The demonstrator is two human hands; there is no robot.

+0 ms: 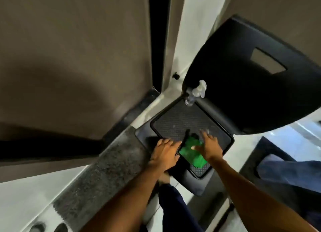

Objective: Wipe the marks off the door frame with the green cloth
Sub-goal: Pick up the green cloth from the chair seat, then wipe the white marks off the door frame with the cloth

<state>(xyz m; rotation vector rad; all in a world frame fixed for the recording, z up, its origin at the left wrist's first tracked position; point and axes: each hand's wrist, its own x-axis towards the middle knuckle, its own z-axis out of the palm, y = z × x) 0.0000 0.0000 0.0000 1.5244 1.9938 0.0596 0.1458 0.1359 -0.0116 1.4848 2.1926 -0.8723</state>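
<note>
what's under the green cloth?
The green cloth lies on the black chair seat. The right hand rests on it, so anything beneath the cloth or hand stays hidden.

dim, soft motion blur; edges bend; shadowed wall (69, 67).

Soft green cloth (192, 154) on matt, textured black chair seat (177, 120).

Both arms reach down, close together. Left hand (165, 151) lies flat, fingers forward; right hand (209, 145) spreads open, palm down.
</note>
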